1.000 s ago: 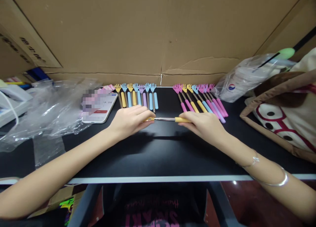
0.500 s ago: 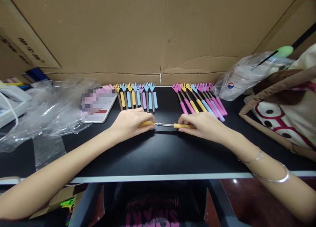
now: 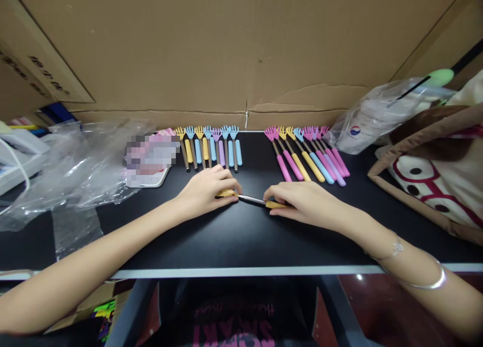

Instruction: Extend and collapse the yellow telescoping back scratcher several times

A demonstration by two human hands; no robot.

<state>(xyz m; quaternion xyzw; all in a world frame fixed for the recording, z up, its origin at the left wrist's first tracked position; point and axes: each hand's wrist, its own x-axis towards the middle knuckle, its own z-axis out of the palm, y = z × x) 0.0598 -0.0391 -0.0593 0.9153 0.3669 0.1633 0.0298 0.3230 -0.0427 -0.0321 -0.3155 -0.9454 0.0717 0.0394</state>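
Yellow back scratcher (image 3: 252, 200) lies low over the black counter (image 3: 241, 236), stretched between both hands: the left hand (image 3: 207, 189) pinches its claw end, the right hand (image 3: 302, 202) closes around its yellow handle, and the thin metal rod shows bare between the two grips. Beyond the left grip a row of retracted scratchers (image 3: 210, 148) lies side by side; beyond the right grip a second row (image 3: 306, 153) fans out, mostly pink. Right of that, a clear plastic bag (image 3: 372, 118) holds something white with a round logo, hard to make out, and a black stick with a green tip pokes from it. A brown cloth bag (image 3: 433, 171) is cut off by the frame's edge. Left of the left grip sits a blurred phone (image 3: 151, 158) beside crumpled clear plastic (image 3: 71, 166). The scratcher's claw is hidden under the left fingers. Both forearms reach forward, palms down, wrists near the counter; the right wrist wears thin bangles (image 3: 418, 276).
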